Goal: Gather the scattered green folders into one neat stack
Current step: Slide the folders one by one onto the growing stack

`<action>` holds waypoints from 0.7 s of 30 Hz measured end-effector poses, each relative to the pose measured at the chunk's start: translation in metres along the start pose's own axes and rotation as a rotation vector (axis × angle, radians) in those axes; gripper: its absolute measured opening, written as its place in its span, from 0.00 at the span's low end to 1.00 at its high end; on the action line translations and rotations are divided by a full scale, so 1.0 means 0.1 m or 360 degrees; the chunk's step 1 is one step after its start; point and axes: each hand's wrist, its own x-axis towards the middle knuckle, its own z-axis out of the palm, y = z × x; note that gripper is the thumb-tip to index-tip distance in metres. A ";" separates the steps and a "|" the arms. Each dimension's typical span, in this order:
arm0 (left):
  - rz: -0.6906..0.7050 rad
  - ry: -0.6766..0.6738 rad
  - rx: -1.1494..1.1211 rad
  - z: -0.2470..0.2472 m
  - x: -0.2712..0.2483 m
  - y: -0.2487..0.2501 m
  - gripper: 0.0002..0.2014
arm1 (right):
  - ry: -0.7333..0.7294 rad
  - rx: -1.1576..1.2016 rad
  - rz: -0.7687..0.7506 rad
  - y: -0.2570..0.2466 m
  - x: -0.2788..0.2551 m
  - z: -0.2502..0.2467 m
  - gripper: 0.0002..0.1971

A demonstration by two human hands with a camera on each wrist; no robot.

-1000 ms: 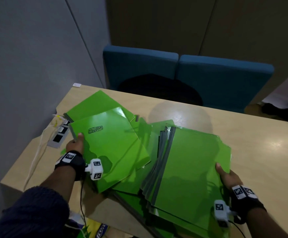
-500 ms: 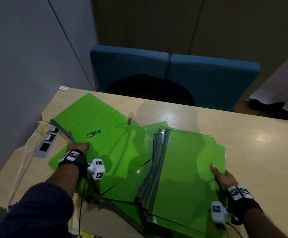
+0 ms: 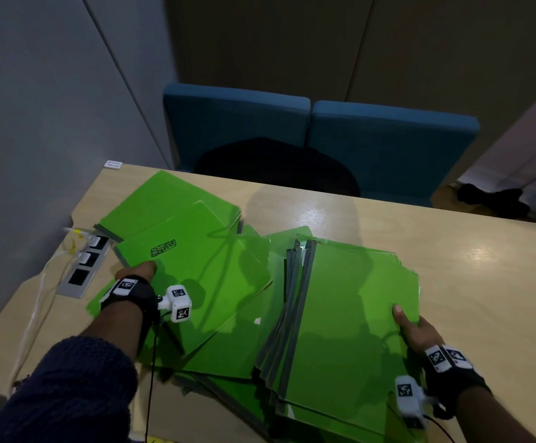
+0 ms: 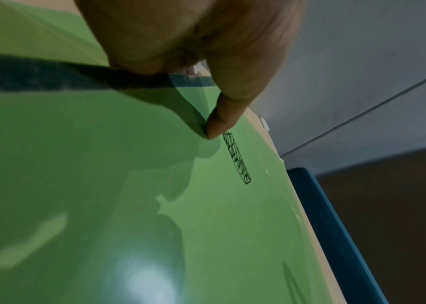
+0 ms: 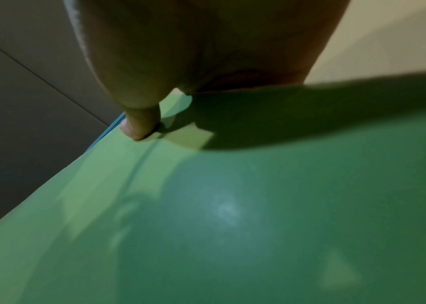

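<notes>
Clearly the risk sits in the two grips. At lower left of the head view the left hand [image 3: 135, 276] pinches the near edge of the scribbled folder [image 3: 196, 276], thumb on top and fingers beneath, as the left wrist view shows. At lower right the right hand [image 3: 415, 330] clamps the right edge of the thicker bundle [image 3: 349, 314], thumb on its top cover; the fingers underneath are hidden. Both groups lie on the wooden table [image 3: 468, 282], fanned and overlapping at mid-frame, with more loose folders [image 3: 228, 362] under them. The covers look glossy, so a one-edge pinch could let lower sheets slide out. The bundle's near end overhangs the bottom table edge, and a hurried pull may spill folders off it. At left of the frame, cables [image 3: 36, 308] and the socket panel [image 3: 81, 266] lie just beside the folders and could snag a swept corner.
</notes>
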 end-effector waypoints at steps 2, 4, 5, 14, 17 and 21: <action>0.0069 -0.0023 0.0014 0.02 0.03 0.01 0.28 | 0.0003 -0.0010 0.0013 -0.02 -0.03 0.00 0.56; 0.0070 -0.0034 -0.0025 0.05 0.00 0.02 0.28 | 0.0002 -0.0009 0.0021 -0.03 -0.06 0.00 0.48; 0.0041 -0.0020 -0.0019 0.07 0.01 0.03 0.31 | 0.0017 -0.0015 0.0025 -0.03 -0.07 -0.01 0.46; 0.0276 0.0144 0.0785 0.09 0.07 0.31 0.35 | 0.0034 0.0062 0.0037 -0.09 -0.14 0.00 0.49; 0.0514 0.0118 0.1196 0.07 0.15 0.34 0.40 | 0.0047 0.0126 0.0050 -0.10 -0.17 0.01 0.49; 0.0647 0.0090 0.1332 0.06 0.25 0.35 0.37 | 0.0071 0.0151 0.0039 -0.09 -0.15 0.02 0.53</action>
